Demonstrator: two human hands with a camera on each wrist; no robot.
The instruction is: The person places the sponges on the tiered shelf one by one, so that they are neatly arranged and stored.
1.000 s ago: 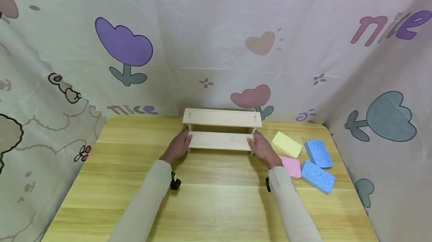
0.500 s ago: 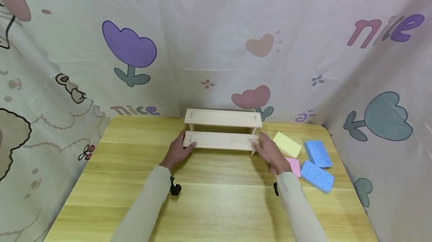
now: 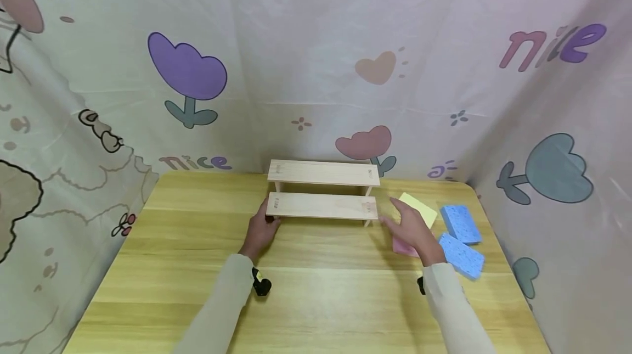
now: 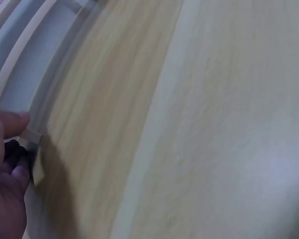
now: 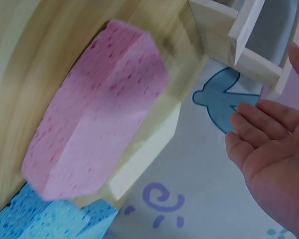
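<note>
A pale wooden two-step shelf point(image 3: 321, 206) stands at the back of the table, its lower board in front of the upper one. My left hand point(image 3: 260, 231) grips the left end of the lower step, with thumb in front. In the left wrist view, the thumb and curled fingers of that hand point(image 4: 7, 174) are around the shelf's corner and leg. My right hand point(image 3: 413, 229) is off the shelf's right end, fingers spread, holding nothing. It hovers over the pink sponge point(image 5: 97, 114) and partly hides it and the yellow sponge point(image 3: 417, 208) in the head view.
Two blue sponges point(image 3: 461, 224) lie at the right of the wooden table point(image 3: 326, 299), one partly against the other. A patterned cloth point(image 3: 306, 57) hangs close behind the table and along both sides.
My right hand has let go of the shelf's right end and moved right, toward the sponges. My left hand stays at the left end, its thumb now lower. The shelf has barely shifted.
</note>
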